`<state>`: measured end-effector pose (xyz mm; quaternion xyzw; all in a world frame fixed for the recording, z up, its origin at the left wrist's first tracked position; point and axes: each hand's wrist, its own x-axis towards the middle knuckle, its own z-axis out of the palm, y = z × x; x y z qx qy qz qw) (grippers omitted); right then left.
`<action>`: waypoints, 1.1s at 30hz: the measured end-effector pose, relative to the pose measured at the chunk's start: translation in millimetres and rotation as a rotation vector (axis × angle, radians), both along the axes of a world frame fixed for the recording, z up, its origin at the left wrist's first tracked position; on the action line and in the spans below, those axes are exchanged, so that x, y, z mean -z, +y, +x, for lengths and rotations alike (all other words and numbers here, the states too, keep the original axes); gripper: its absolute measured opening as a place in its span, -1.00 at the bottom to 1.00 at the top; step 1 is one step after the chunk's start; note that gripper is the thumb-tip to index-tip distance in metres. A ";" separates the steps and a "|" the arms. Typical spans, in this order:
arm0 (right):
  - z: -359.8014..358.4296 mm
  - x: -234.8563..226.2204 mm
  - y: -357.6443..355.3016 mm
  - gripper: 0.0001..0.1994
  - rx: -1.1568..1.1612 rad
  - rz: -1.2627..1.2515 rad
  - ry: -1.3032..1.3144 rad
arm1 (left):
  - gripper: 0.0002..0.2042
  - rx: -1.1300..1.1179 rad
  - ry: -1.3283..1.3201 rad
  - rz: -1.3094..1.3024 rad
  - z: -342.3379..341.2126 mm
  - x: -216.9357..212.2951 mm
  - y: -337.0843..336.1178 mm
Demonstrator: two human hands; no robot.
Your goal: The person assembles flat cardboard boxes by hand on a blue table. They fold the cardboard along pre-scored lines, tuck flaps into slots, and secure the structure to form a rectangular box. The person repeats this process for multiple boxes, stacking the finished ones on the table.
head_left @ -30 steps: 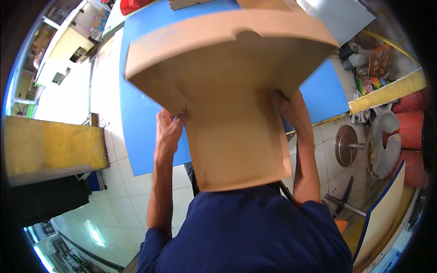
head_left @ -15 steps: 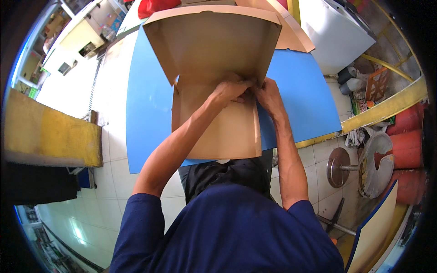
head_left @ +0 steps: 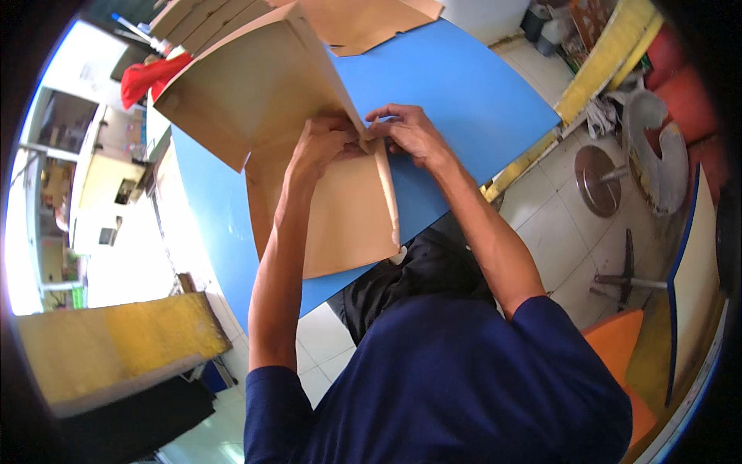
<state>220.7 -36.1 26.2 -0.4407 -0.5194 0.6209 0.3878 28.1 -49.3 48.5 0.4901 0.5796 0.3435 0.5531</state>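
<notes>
A brown cardboard box [head_left: 348,220] lies on the blue table [head_left: 471,85] in front of me, its hinged lid [head_left: 255,85] raised and leaning back. My left hand [head_left: 318,145] reaches inside the box, its bent fingers on the flap at the right rear corner, where lid and side wall meet. From outside that same corner, my right hand [head_left: 413,133] grips the cardboard between thumb and curled fingers. The fingertips of both hands almost meet there. Part of the corner fold is hidden behind them.
Another piece of brown cardboard [head_left: 367,25] rests at the table's far edge. Stacked cardboard [head_left: 209,22] and a red bag [head_left: 151,77] are at the far left. On the right stand a round metal base [head_left: 597,182] and a yellow beam [head_left: 607,66].
My view has turned, so the box and table appear tilted and shifted left. Both hands stay at the same corner; the right hand's fingers have spread slightly over its outer side.
</notes>
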 end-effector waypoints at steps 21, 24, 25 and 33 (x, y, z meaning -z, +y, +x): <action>-14.1 13.1 -2.5 -0.68 0.178 -0.076 0.078 | -0.85 -0.160 0.059 0.028 23.2 -3.5 -19.1; -13.2 21.0 1.4 -0.68 0.155 -0.056 0.152 | -0.84 -0.165 0.069 0.024 23.0 -1.9 -17.6; -12.6 25.1 3.5 -0.69 0.141 -0.047 0.186 | -0.83 -0.165 0.064 0.026 24.2 -2.5 -17.1; -8.0 3.2 3.1 -0.70 0.078 -0.043 -0.085 | -0.88 -0.251 -0.157 -0.057 30.1 -4.6 -30.2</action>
